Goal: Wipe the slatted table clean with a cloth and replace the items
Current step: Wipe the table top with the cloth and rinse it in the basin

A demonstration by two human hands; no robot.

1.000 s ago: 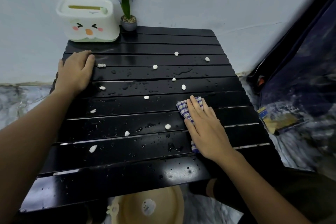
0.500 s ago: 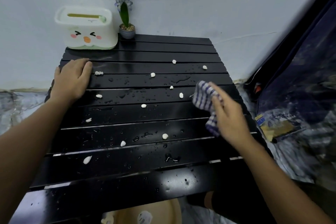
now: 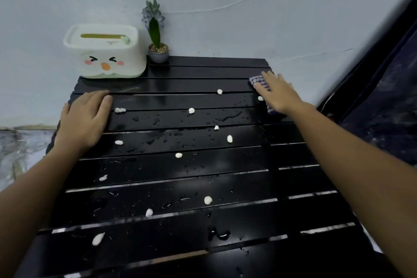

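The black slatted table point(image 3: 171, 187) is wet and dotted with several white crumbs point(image 3: 207, 200) and water drops. My right hand point(image 3: 278, 92) presses flat on a blue-and-white checked cloth point(image 3: 258, 80) at the far right corner of the table; most of the cloth is hidden under the palm. My left hand point(image 3: 84, 119) rests flat on the left edge, fingers straight, holding nothing. A white tissue box with a cartoon face point(image 3: 103, 52) and a small potted plant point(image 3: 156, 34) stand at the far left against the wall.
A pale wall point(image 3: 225, 7) runs right behind the table. Dark fabric point(image 3: 388, 97) hangs close along the right side. Marbled floor point(image 3: 20, 149) shows to the left.
My right hand lifted the cloth off the middle right of the table, carried it away from me and set it down flat at the far right corner. The left hand stayed put.
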